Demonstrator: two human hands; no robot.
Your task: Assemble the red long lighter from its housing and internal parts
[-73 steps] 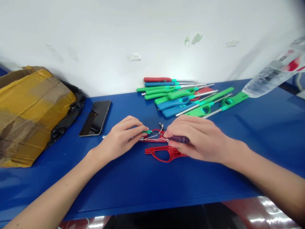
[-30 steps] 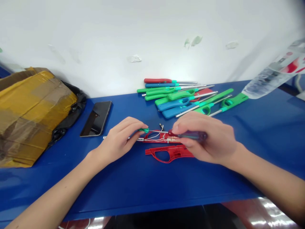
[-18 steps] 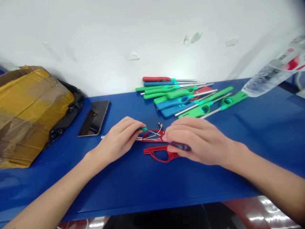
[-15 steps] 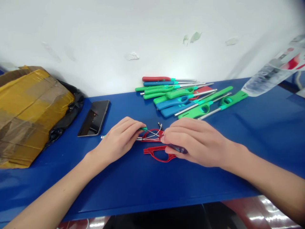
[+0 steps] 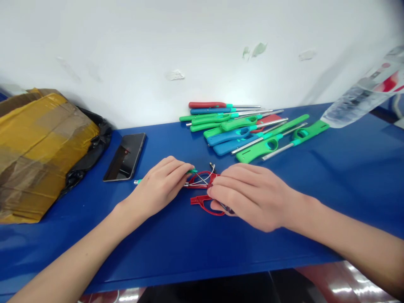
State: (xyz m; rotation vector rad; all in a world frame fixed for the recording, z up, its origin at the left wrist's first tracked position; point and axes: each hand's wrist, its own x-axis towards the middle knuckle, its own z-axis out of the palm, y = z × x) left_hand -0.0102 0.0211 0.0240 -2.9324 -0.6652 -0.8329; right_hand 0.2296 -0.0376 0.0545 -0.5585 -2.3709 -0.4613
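My left hand is closed, pinching a small green plastic piece between thumb and fingertips. My right hand is wrapped round the dark handle of a screwdriver, whose thin shaft points left at the green piece; whether the tip touches it I cannot tell. Below the fingers lies one half of a red lighter shell, with white wires looping out of it. Nearer me is the other red shell half, partly under my right hand. A metal tube end shows left of my left hand.
Behind my hands, several green, blue and red long lighters lie heaped by the white wall. A phone rests at left, beside a taped cardboard box and black plastic. A clear bottle stands at the right on the blue table.
My right hand has shifted slightly left and down, and the screwdriver's handle has tilted. My left hand keeps its pinch on the green piece, almost in the same place.
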